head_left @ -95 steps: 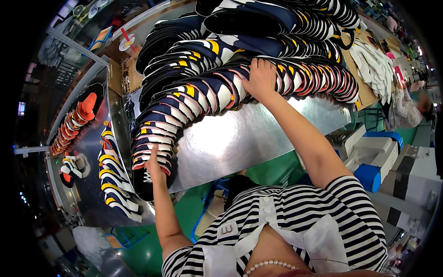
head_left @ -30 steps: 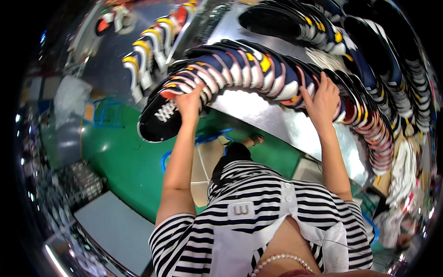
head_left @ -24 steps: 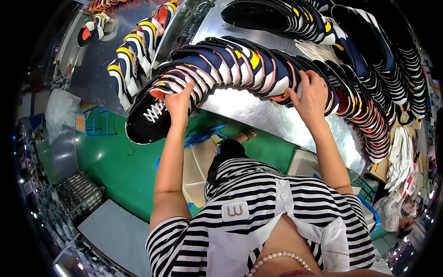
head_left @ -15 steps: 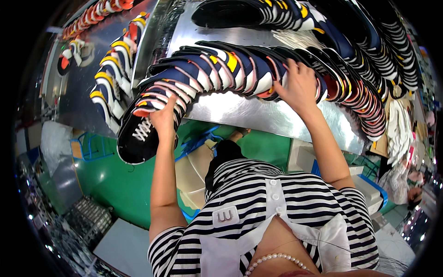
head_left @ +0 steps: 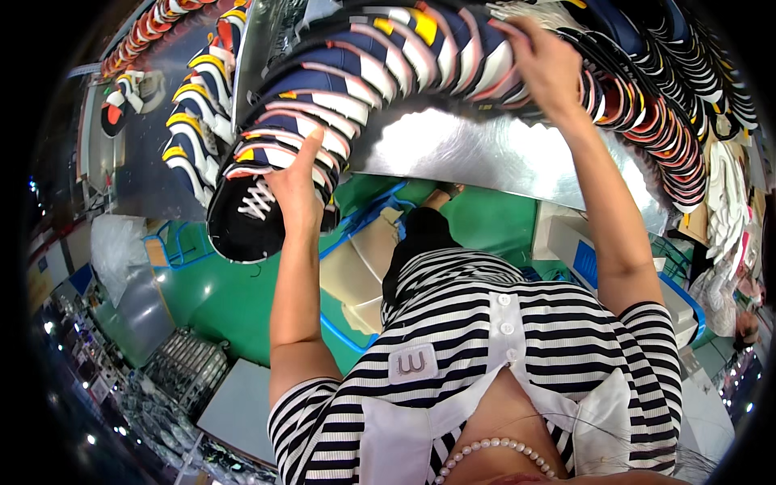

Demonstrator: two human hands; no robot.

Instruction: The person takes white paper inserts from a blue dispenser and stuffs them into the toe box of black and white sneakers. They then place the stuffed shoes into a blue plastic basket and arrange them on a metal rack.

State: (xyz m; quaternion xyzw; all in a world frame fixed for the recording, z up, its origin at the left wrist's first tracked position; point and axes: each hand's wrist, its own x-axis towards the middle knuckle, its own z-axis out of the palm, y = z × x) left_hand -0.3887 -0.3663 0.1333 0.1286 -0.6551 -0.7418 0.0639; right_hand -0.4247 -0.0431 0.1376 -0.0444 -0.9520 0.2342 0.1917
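Observation:
A long curved row of nested shoe uppers [head_left: 331,66], navy, white and yellow with pink edges, spans between my hands above the metal table [head_left: 412,145]. My left hand [head_left: 297,194] is closed around its near left end, thumb on top beside the white laces of the black end upper [head_left: 242,217]. Over the row's right end, my right hand [head_left: 551,73] presses with its fingers curled around the uppers. The undersides of the fingers are hidden. To the right of that hand, another run of nested uppers with red insides [head_left: 675,158] lies on the table.
More nested uppers [head_left: 687,56] fill the far right. Orange and yellow uppers [head_left: 194,113] lie on the left table. White cloth-like pieces [head_left: 727,186] hang at the right edge. A blue-framed chair [head_left: 356,275] stands below the table, and a plastic bag [head_left: 117,250] is at left.
The row between my hands has risen and looks larger, with its right part moved away from me. Both hands moved with it, and a gap shows beside the red-lined run.

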